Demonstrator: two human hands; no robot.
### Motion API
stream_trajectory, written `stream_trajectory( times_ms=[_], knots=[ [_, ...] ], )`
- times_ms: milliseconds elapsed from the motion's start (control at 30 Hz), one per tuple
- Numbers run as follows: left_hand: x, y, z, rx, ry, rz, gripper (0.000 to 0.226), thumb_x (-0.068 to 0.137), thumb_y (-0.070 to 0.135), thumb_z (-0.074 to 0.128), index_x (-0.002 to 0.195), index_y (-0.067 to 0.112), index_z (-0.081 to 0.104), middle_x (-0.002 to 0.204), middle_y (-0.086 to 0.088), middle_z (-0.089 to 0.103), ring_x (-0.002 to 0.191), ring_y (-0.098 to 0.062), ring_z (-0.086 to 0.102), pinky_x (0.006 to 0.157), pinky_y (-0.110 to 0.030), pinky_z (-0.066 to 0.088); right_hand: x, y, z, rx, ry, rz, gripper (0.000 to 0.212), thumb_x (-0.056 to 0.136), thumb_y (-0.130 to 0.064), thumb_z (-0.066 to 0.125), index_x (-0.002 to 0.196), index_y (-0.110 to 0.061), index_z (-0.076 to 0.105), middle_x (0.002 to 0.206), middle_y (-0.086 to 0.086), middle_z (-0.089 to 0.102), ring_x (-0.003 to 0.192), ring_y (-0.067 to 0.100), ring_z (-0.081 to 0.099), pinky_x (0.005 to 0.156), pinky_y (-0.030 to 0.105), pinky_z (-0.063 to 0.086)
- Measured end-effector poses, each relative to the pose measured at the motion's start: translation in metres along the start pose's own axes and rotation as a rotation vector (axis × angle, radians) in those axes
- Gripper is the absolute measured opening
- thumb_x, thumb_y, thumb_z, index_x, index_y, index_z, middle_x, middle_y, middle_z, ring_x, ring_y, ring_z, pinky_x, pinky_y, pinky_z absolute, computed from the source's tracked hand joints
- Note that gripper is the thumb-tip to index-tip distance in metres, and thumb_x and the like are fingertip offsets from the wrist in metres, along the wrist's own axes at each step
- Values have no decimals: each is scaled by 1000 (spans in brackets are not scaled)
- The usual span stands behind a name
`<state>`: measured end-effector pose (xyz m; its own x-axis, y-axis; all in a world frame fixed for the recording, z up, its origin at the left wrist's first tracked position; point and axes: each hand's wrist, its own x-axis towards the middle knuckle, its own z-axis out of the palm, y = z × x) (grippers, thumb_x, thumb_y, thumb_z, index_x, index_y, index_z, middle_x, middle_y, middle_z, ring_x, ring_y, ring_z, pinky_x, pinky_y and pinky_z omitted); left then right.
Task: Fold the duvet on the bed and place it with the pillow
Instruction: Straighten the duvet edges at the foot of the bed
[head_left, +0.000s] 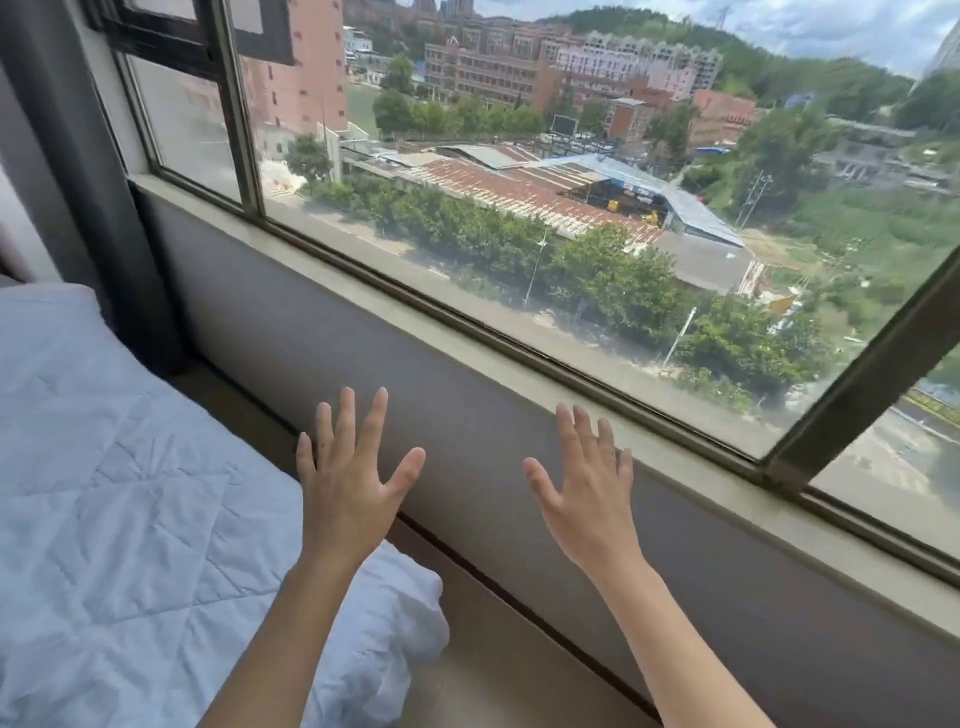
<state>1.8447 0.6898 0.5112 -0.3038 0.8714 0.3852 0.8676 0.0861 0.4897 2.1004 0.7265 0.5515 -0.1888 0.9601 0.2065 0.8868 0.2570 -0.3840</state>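
Beside the window sill (675, 447), both hands are raised with fingers spread, holding nothing: the left hand (345, 483) hangs over the duvet's near edge, the right hand (584, 493) in front of the wall below the sill. The duvet (114, 467) lies spread and quilted on the bed, left of the sill. To begin well, I would turn toward it and take two corners of one edge. Its far side is cut off; the pale mound at its upper end may be the pillow (47, 306).
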Motion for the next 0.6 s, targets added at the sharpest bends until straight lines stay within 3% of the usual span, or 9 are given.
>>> stream_trajectory(
  times_ms=[267, 367, 600],
  knots=[
    [150, -79, 77, 51, 61, -285, 78, 92, 75, 22, 160, 41, 5, 171, -4, 4, 158, -29, -2, 124, -57, 5, 224, -28, 104, 20, -184, -225, 80, 94, -70, 17, 163, -35, -3, 173, -9, -5, 159, 20, -12, 128, 53, -3],
    [188, -102, 83, 70, 96, -389, 77, 92, 75, 23, 160, 42, 4, 171, -2, 2, 158, -26, -4, 124, -55, 2, 292, -69, 138, 32, -251, -361, 84, 90, -72, 11, 163, -34, -3, 173, -8, -2, 160, 22, -10, 127, 53, -1],
    [228, -175, 78, 143, 271, -755, 78, 90, 75, 23, 159, 45, 4, 171, 2, -1, 157, -23, -6, 124, -52, -1, 401, -182, 231, 96, -439, -730, 77, 98, -66, 25, 164, -34, 2, 173, -9, -1, 160, 22, -9, 127, 52, -3]
  ],
)
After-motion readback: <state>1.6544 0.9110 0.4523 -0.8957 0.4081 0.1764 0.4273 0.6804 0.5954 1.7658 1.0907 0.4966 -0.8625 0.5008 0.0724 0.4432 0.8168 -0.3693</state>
